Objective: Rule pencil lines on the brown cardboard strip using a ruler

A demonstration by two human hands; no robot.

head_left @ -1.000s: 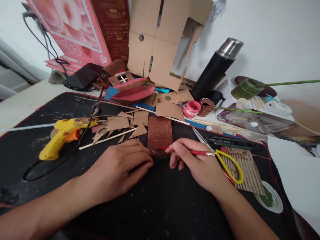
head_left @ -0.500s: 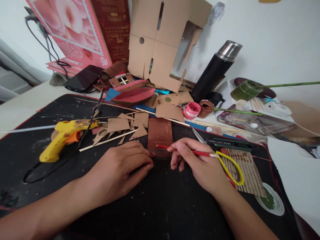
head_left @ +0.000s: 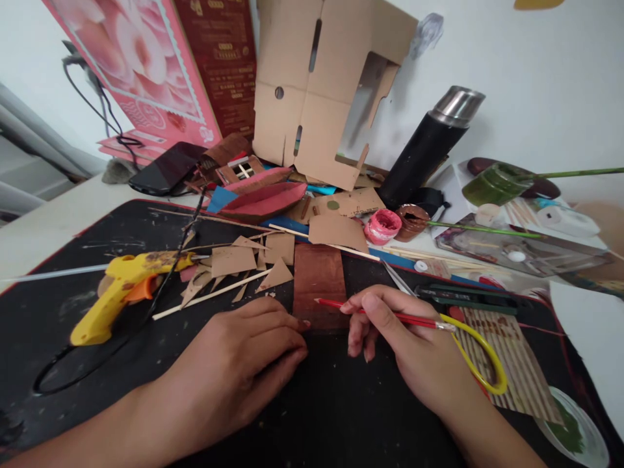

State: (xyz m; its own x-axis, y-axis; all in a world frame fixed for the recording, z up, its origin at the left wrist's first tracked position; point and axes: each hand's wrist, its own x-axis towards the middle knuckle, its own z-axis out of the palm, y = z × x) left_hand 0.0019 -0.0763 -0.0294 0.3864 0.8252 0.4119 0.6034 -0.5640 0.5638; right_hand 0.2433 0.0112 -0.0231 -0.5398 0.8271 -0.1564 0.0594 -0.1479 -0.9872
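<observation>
A piece of cardboard painted brown [head_left: 319, 279] lies flat on the black mat between my hands. My left hand [head_left: 248, 354] rests at its lower left edge, fingers curled together, a fingertip touching the edge. In my right hand [head_left: 397, 328] is a red pencil [head_left: 419, 318], pinched between thumb and fingers. Its tip points left, over the brown piece; I cannot tell whether it touches. Scissors with yellow handles [head_left: 497, 377] lie partly hidden behind my right hand.
A yellow glue gun [head_left: 104, 296] lies left, with cardboard scraps [head_left: 234, 260] nearby. Paint jars [head_left: 383, 226], a black thermos [head_left: 422, 156] and a cut-open carton [head_left: 326, 97] stand behind. Corrugated cardboard [head_left: 521, 370] and a green-paint lid [head_left: 580, 426] are at right.
The view has shifted slightly, so everything appears a little lower and larger. Both hands keep nearly the same pose beside the brown piece, with the pencil still in the right.
</observation>
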